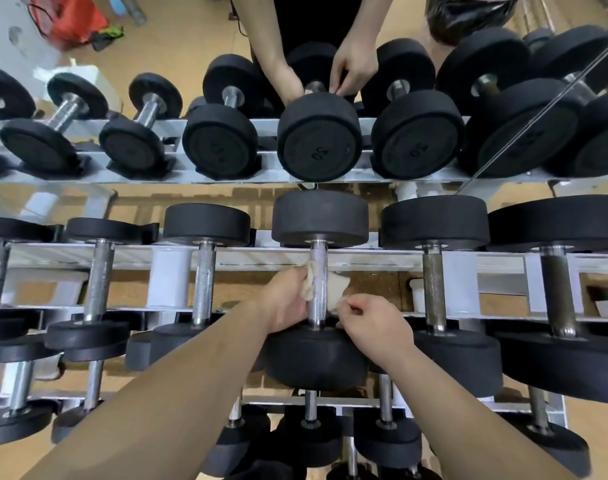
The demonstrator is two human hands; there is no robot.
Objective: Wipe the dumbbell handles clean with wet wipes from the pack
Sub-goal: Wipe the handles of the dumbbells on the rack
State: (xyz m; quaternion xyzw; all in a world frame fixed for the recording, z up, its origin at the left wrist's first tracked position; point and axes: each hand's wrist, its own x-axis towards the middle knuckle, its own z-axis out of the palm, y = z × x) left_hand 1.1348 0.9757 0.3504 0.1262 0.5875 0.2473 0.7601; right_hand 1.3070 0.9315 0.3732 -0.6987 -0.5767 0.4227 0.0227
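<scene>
Two bare forearms reach in from the bottom edge toward the top tier of a white dumbbell rack (261, 259). The left hand (287, 301) is curled around the bunched left end of a single wet wipe (339, 284), just left of the dumbbell handle (318, 271). The wipe passes under the handle and comes out on its right side. There the right hand (375, 327) pinches the other end between thumb and fingertips. The hands flank the handle's near half, close to the near head (316, 362).

The dumbbell lies flat on the rack, its long axis pointing straight away from the camera. One black round head is toward the person and the other, the far head (320, 220), toward the mirror (178, 46). The steel handle is knurled and bright.

Six handles show in this row, counted left to right, all lying parallel. The gripped one is fourth. The left neighbour handle (205, 282) is shiny, and the right neighbour handle (434, 285) looks darker and tarnished. More dumbbells sit on a lower tier, too overlapped to count. The mirror behind the rack repeats the row and both hands.
</scene>
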